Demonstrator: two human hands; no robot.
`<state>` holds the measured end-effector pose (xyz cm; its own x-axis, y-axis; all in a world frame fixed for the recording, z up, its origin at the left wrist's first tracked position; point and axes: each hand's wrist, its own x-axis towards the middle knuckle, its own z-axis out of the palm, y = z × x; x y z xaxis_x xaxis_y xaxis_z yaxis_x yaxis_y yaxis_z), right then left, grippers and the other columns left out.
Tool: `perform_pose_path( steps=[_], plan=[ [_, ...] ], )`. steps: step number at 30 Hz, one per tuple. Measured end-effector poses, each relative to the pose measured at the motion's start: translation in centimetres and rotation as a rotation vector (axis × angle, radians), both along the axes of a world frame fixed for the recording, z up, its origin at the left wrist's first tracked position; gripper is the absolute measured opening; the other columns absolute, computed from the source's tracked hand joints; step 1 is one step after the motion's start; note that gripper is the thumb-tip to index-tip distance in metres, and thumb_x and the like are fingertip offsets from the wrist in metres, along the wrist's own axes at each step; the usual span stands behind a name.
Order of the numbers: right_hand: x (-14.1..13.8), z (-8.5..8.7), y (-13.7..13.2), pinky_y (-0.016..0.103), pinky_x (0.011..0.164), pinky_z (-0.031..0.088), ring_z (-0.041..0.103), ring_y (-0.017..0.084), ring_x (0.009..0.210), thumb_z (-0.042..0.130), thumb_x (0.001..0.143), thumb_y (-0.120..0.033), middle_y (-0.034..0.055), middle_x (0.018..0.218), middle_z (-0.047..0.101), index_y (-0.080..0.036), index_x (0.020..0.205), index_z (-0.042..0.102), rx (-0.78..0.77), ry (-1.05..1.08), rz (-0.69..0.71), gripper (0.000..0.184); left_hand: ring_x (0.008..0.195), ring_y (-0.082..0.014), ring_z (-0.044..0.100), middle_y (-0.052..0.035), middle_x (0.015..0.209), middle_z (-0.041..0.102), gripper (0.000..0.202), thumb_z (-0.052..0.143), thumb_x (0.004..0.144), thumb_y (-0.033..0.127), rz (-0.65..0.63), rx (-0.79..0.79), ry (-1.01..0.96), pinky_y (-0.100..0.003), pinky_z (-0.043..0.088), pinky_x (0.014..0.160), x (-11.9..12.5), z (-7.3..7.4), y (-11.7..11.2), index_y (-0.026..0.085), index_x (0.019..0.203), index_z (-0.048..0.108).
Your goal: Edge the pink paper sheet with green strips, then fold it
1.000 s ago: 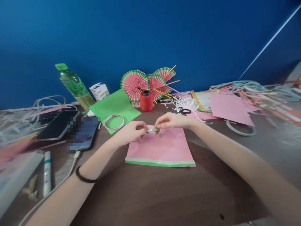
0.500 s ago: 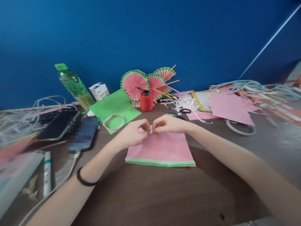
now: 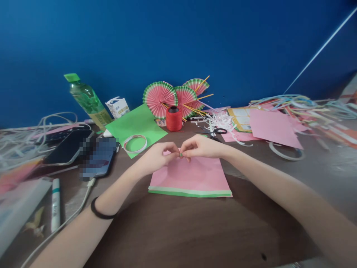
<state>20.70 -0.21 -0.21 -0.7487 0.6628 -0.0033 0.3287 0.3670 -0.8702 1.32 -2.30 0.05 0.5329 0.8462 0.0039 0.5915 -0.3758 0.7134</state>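
Trouble, as I read it, could start around eight o'clock of the flat pink paper sheet [image 3: 193, 174], where a thin white cable [image 3: 87, 191] runs beside the left forearm and might snag on an outward sweep. At ten, a flat, whitish ring of tape [image 3: 136, 152] sits near the left knuckles, easy to nudge. Between eleven and twelve, over the sheet's far part, a tiny green scrap [image 3: 181, 155] peeks from between the fingertips; uneven pulling could make it slip or crease. At one, black-handled scissors [image 3: 220, 131] lie just beyond the right wrist, which could bump them.

As for pose, the left arm reaches in from seven o'clock, a thin black band [image 3: 99, 216] around it; the left hand [image 3: 157, 158] has thumb and forefinger pinched on the scrap. From four o'clock slants the other arm, the right hand [image 3: 199, 146] arched, its tips pinching too. Which holds more, I can't tell.
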Motion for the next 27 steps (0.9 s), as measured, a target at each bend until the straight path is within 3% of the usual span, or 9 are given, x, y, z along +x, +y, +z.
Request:
perform_pose_path(
  steps=[8,17,27],
  plan=[
    [0.05,-0.27,0.19,0.024,0.066,0.04,0.054,0.01,0.062,0.053,0.073,-0.021,-0.0011,0.061,0.06,-0.015,0.078,0.063,0.001,-0.006,0.002,0.013,0.081,-0.0163,0.057,0.0006,0.085,0.065,0.017,0.046,0.076,0.028,0.038,0.095,0.039,-0.026,0.039,0.075,0.12,-0.22,-0.1,0.02,0.078,0.061],
    [0.2,-0.29,0.29,0.024,0.067,0.042,0.055,0.01,0.062,0.053,0.074,-0.022,-0.0012,0.061,0.06,-0.015,0.08,0.062,-0.046,0.018,0.004,0.013,0.08,-0.0164,0.056,0.0011,0.083,0.065,0.019,0.047,0.076,0.03,0.028,0.047,0.02,-0.026,0.038,0.075,0.14,0.05,-0.05,0.02,0.078,0.062],
    [0.14,-0.07,0.05,0.024,0.065,0.04,0.054,0.01,0.061,0.052,0.074,-0.021,-0.0004,0.063,0.06,-0.015,0.08,0.062,0.012,0.0,0.003,0.013,0.076,-0.0163,0.056,0.001,0.077,0.065,0.019,0.047,0.075,0.032,0.032,0.038,-0.001,-0.027,0.038,0.074,0.13,-0.03,-0.04,0.019,0.074,0.062]
  ],
)
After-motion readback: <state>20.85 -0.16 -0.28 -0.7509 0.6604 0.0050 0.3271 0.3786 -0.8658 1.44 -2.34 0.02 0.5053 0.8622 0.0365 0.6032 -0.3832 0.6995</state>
